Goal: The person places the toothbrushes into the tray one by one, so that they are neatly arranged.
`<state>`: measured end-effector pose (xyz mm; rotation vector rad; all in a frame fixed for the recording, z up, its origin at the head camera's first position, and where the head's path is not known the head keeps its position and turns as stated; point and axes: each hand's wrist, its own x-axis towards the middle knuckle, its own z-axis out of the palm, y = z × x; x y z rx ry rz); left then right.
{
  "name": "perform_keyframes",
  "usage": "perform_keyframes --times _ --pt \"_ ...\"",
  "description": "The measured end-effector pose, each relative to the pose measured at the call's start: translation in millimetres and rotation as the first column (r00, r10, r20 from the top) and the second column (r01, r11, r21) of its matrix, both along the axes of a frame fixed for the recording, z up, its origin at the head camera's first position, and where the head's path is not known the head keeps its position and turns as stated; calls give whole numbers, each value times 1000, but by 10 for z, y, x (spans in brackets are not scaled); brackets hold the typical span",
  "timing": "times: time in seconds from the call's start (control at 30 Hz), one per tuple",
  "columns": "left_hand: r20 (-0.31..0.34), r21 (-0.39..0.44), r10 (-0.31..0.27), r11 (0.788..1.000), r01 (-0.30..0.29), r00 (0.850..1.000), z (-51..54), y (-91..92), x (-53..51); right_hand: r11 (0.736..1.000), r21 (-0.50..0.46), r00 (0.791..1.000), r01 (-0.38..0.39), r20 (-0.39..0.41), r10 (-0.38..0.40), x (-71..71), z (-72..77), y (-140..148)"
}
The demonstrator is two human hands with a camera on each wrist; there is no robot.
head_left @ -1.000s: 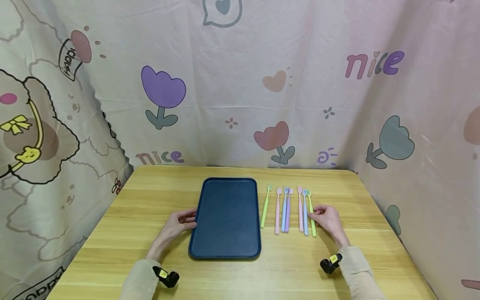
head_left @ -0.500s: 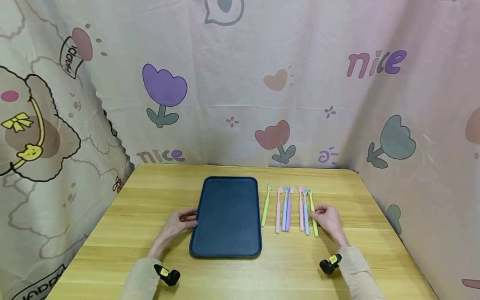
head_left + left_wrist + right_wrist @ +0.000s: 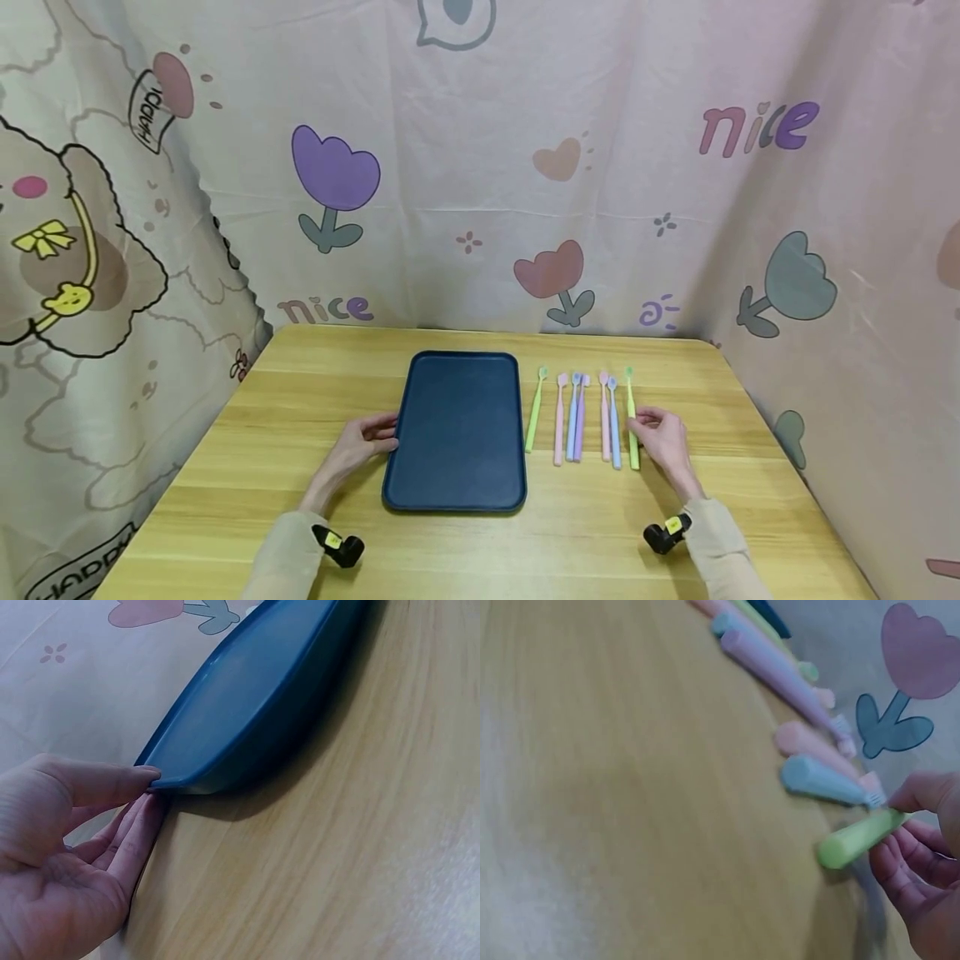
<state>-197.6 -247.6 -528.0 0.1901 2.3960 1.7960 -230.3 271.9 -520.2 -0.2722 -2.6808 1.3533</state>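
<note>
My left hand (image 3: 358,448) pinches the left rim of a dark blue tray (image 3: 456,429), thumb on top and fingers below, as the left wrist view shows. My right hand (image 3: 666,443) holds a yellow-green toothbrush (image 3: 634,457) between thumb and fingers, at the right end of a row. In the right wrist view its handle (image 3: 847,844) points toward the camera with a shadow beneath it. Just left of it lie a blue toothbrush (image 3: 615,433) and a pink toothbrush (image 3: 604,425).
Farther left in the row are a purple toothbrush (image 3: 580,429), a blue toothbrush (image 3: 572,429), a pink toothbrush (image 3: 558,429) and a green toothbrush (image 3: 535,417) beside the tray. All lie on a wooden table (image 3: 577,533). A printed curtain (image 3: 450,150) hangs behind.
The yellow-green toothbrush in my right hand has shifted away from the blue one and turned more upright in the head view. My left hand stays on the tray rim.
</note>
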Motion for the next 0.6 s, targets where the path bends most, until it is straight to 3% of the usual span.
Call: perform_keyframes --times 0.27,0.6 --pt "11 8 -9 1000 9 1000 11 1 -3 984 -177 1000 -18 -5 18 18 106 -82" --pt "25 10 -3 1000 3 1000 25 8 4 955 -284 996 -82 9 88 42 260 -281"
